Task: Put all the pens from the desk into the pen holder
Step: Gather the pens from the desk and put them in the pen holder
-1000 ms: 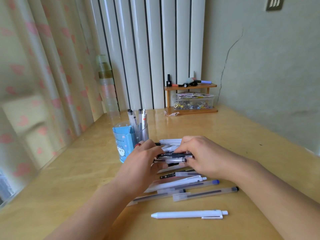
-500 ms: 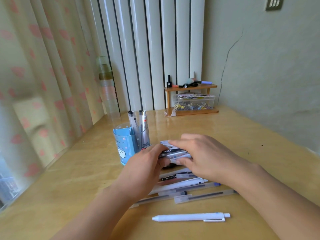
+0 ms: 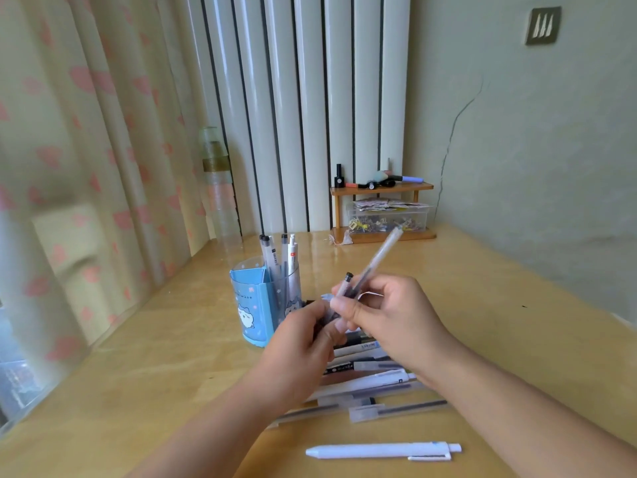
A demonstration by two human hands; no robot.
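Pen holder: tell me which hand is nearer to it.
Left. The left hand sits just right of the pen holder, close to its clear cup side. The right hand is farther right, its grip on upright pens.

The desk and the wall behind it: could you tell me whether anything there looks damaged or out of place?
Yes: a thin dark crack runs down the green wall above the small wooden shelf. On the desk, loose pens lie in an untidy pile, and one white pen lies apart, nearest the camera.
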